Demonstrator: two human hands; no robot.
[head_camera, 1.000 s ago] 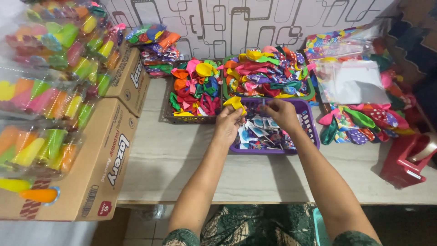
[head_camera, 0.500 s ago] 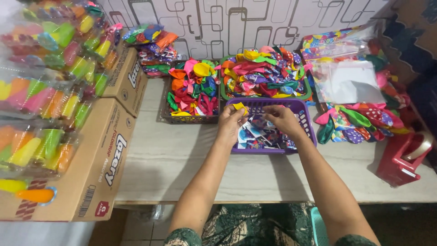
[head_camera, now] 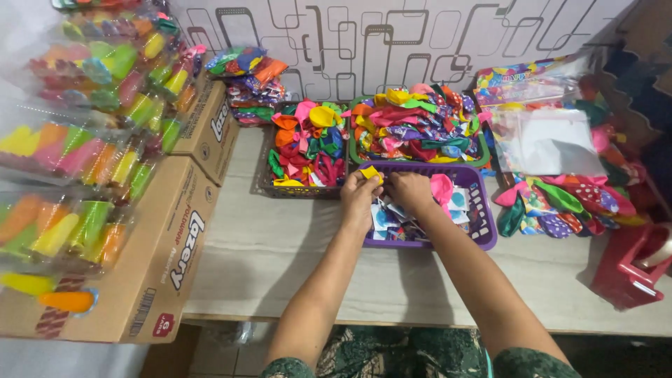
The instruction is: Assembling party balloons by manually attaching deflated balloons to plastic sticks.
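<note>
My left hand (head_camera: 360,193) pinches a small yellow balloon (head_camera: 369,172) at the near-left rim of a purple plastic basket (head_camera: 483,234). My right hand (head_camera: 411,191) reaches into that basket, fingers curled on small packets of blue and white items (head_camera: 385,217), with a pink balloon (head_camera: 442,187) beside it; whether it grips anything is hidden. Both hands sit close together, almost touching. Behind them stand a dark basket (head_camera: 266,187) and a green basket (head_camera: 354,155), both heaped with loose coloured balloons.
Cardboard boxes (head_camera: 164,262) topped with clear packs of coloured toys (head_camera: 77,168) fill the left. Bagged balloons (head_camera: 245,77) lie at the back wall. Plastic bags (head_camera: 542,140) and spotted balloons (head_camera: 567,206) are at the right, with a red tape dispenser (head_camera: 630,269) near the table edge.
Both hands have dipped lower into the purple basket. The left hand still holds the yellow balloon; the view has shifted slightly.
</note>
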